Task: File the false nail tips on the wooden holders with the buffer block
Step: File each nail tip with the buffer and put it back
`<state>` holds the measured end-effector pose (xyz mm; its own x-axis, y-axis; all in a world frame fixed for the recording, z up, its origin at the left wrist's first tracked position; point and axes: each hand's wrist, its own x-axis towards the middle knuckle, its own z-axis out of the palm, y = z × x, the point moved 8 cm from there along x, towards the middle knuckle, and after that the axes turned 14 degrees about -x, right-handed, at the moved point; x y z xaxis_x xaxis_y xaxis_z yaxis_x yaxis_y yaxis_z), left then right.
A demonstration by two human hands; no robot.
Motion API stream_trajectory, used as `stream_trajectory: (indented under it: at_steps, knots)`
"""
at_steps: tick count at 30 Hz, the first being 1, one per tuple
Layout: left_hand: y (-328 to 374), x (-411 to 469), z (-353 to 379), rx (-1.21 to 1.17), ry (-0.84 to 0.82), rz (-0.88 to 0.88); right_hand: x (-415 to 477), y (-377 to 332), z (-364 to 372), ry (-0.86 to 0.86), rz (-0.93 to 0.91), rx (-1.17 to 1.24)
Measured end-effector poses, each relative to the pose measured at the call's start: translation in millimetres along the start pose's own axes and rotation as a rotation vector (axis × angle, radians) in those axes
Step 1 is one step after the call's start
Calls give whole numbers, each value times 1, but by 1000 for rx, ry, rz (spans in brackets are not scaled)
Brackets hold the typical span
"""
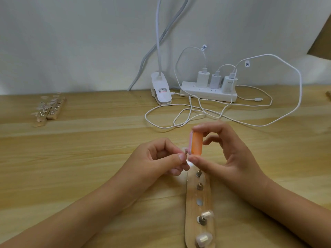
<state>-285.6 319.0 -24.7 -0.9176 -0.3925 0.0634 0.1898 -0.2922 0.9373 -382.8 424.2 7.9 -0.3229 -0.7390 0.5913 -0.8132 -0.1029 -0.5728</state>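
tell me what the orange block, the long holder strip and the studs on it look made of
Orange and pink buffer block: looks like soft foam with a matte, gritty face and layered colours. Long pale holder strip: unfinished wood, with visible grain. Small round studs: probably metal, judging by their dull grey shine.

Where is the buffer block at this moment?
In the head view, the orange-and-pink buffer block sits just right of centre, held upright in the right hand, beside the left hand, above the wooden holder.

Nail tip (184, 150) mostly hidden between fingers; wooden holder (193, 230) cut off at bottom edge
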Motion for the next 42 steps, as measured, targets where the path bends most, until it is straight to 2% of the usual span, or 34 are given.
stream_trajectory:
  at_steps: [5, 8, 12, 15, 18, 22, 26, 29, 33, 36, 39, 42]
  knots:
    - [0, 0, 0, 18, -4, -2, -1, -9, 4, -33, -85, -50]
    - [-1, 0, 1, 17, -13, -21, 1, -4, -1, 7, -29, -41]
    - [-3, 0, 2, 19, -32, -40, -1, -10, 2, -22, -112, -118]
    - [-3, 1, 2, 5, -23, -53, 1, -5, -1, 10, -55, -138]
    - [-4, 0, 6, 6, -35, -73, -2, -11, 3, -15, -131, -195]
    - [-5, 0, 8, 39, -45, -87, 0, -4, 1, -10, -68, -144]
    - [-3, -1, 9, 66, -48, -72, -1, -9, 6, -56, -114, -127]
    - [-3, 0, 6, 35, -26, -71, 1, -4, 1, -20, -33, -39]
    - [-4, 0, 4, 15, -21, -72, -2, -13, 2, -32, -98, -84]
    - [-4, 1, 2, -11, -14, -82, -1, -12, -1, -7, -75, -94]
    - [-5, 3, 2, 0, -10, -71, -3, -20, 1, 3, -165, -169]
    - [-4, 3, 2, -4, -12, -60, -3, -12, 0, -2, -95, -112]
